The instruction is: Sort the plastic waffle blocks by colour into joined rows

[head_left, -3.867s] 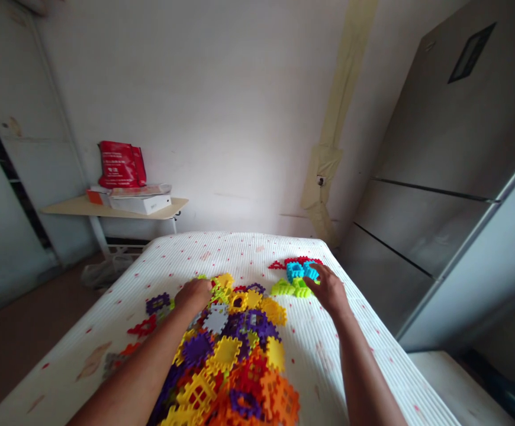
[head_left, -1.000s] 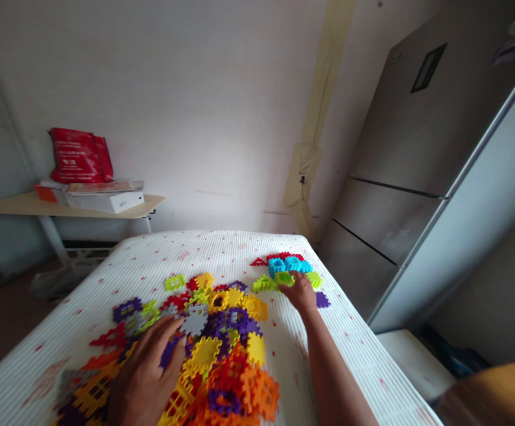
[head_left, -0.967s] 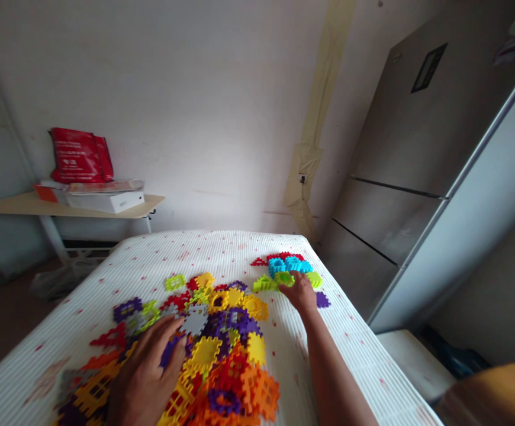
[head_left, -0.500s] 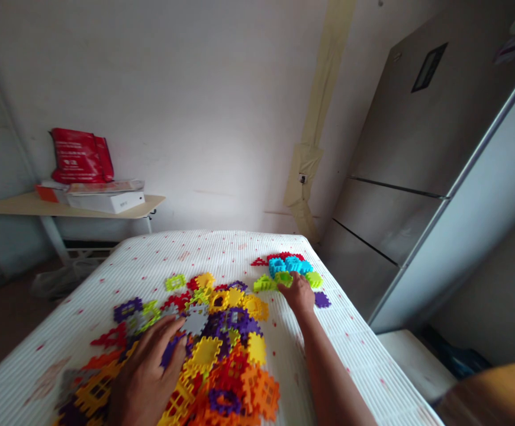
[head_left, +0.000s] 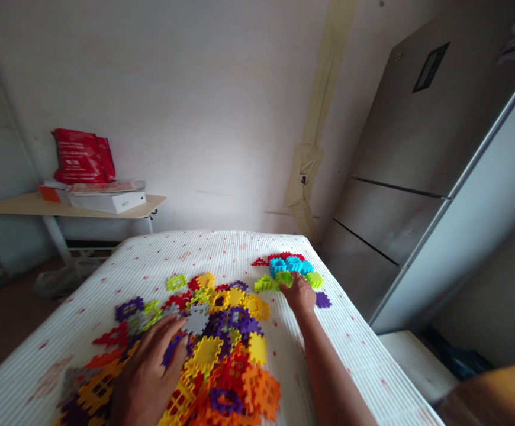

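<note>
Over the near left side of a pile of toothed plastic building tiles (head_left: 206, 353) is my left hand (head_left: 148, 370), its thumb and fingers apart with nothing held. Its fingertips lie beside a grey tile (head_left: 196, 322) and a purple tile. At the far right, my right hand (head_left: 301, 294) has its fingers closed on a lime-green building tile (head_left: 284, 278), partly hidden by the hand. More lime-green tiles (head_left: 265, 283) lie on either side of it. Just behind stand light-blue tiles (head_left: 293, 264), with red tiles (head_left: 286, 257) beyond them. A purple tile (head_left: 323, 300) lies right of the hand.
A white cloth with red dots covers the table (head_left: 222, 248). To the right stands a tall grey refrigerator (head_left: 373, 195). At the left, a side table (head_left: 18, 204) holds a red bag (head_left: 82, 157) and a white box (head_left: 109, 201). A wall is behind.
Both hands stay almost where they were, the right one still at the lime-green tile. The whole view has shifted very slightly.
</note>
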`<state>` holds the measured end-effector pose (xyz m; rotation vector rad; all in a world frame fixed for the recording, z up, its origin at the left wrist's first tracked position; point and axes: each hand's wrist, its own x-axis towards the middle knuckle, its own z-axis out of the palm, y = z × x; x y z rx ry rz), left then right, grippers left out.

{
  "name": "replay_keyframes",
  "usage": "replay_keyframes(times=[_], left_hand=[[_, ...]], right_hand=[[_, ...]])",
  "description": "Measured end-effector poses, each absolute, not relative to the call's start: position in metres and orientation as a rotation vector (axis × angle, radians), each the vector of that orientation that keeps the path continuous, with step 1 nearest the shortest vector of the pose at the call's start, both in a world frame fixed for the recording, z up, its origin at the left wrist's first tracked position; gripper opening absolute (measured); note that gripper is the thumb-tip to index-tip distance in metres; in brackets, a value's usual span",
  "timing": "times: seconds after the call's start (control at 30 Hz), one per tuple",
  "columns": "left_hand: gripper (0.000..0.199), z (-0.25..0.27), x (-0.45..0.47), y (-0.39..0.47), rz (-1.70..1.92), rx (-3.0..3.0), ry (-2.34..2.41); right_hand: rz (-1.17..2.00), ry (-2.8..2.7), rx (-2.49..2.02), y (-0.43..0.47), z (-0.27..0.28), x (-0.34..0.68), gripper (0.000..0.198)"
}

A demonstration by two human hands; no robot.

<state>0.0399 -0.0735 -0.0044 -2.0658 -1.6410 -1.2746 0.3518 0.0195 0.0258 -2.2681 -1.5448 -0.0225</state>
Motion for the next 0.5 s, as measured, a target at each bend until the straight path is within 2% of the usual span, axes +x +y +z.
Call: replay_keyframes(times=[0.5], left_hand=[[0.027, 0.01, 0.042, -0.08, -1.288, -2.033, -1.697]], right_hand=[[-0.112, -1.584, -2.339, 0.016, 0.026, 0.347, 0.045]])
